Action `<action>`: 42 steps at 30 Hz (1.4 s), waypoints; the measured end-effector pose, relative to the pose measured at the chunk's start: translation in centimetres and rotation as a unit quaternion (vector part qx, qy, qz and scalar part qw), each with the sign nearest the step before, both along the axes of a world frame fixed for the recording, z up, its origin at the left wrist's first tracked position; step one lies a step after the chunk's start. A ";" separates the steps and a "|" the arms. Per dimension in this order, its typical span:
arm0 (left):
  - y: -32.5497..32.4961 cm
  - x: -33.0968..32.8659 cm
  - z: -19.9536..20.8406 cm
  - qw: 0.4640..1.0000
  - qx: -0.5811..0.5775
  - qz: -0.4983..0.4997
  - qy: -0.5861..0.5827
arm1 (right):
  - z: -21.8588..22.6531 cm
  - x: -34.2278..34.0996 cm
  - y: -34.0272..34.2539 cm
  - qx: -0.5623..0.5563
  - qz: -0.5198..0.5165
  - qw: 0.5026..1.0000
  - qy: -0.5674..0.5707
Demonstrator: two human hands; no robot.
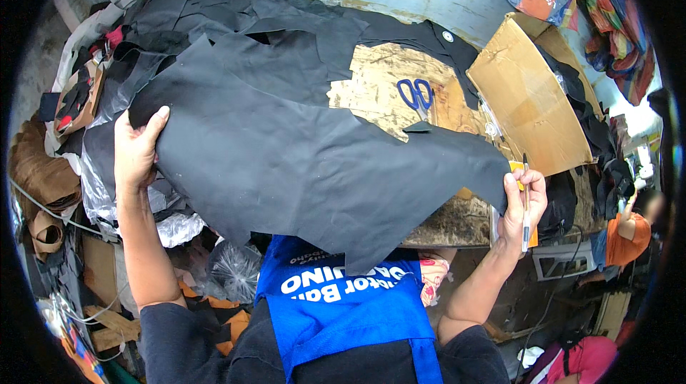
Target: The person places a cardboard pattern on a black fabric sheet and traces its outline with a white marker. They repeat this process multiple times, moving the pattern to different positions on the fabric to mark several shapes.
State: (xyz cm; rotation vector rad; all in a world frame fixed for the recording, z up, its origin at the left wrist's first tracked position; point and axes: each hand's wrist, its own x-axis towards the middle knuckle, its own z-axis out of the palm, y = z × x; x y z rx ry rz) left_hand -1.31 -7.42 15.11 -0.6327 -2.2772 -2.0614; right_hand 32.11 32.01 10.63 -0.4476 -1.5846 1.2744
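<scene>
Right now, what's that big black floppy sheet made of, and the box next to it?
The big black sheet looks like leather or a leather-like material: matte, with ragged uneven edges, and it drapes softly between the left hand and right hand. The box looks like plain brown cardboard, dull and creased.

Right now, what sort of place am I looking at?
Probably a small leather or fabric cutting workshop: both hands spread a large black sheet over a worn wooden worktable, blue-handled scissors lie there, and more black cut pieces are heaped behind.
</scene>
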 end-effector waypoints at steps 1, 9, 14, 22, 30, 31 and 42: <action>0.3 -0.1 0.4 1.000 -0.029 0.002 0.008 | 0.0 0.3 -0.1 -0.003 -0.004 1.000 -0.001; 2.9 -0.7 -0.9 0.998 -0.043 -0.037 -0.015 | -2.8 1.8 1.0 0.011 -0.055 0.998 -0.036; 7.6 1.6 -4.7 0.884 -0.247 0.209 0.338 | -8.9 0.1 -0.7 0.024 -0.019 0.963 -0.268; 22.2 20.6 -14.0 0.801 -0.328 -0.384 0.322 | -11.1 -1.9 -3.3 0.190 -0.205 0.879 -0.387; 18.0 16.5 -14.5 0.781 -0.454 -0.320 0.284 | -11.6 -1.4 -3.3 0.150 -0.190 0.906 -0.347; 16.8 15.7 -14.3 0.777 -0.490 -0.285 0.274 | -11.7 -1.4 -3.2 0.168 -0.189 0.908 -0.335; 13.4 3.5 -14.0 0.768 -0.547 -0.174 0.282 | -11.2 -4.5 -5.0 0.188 -0.186 0.908 -0.325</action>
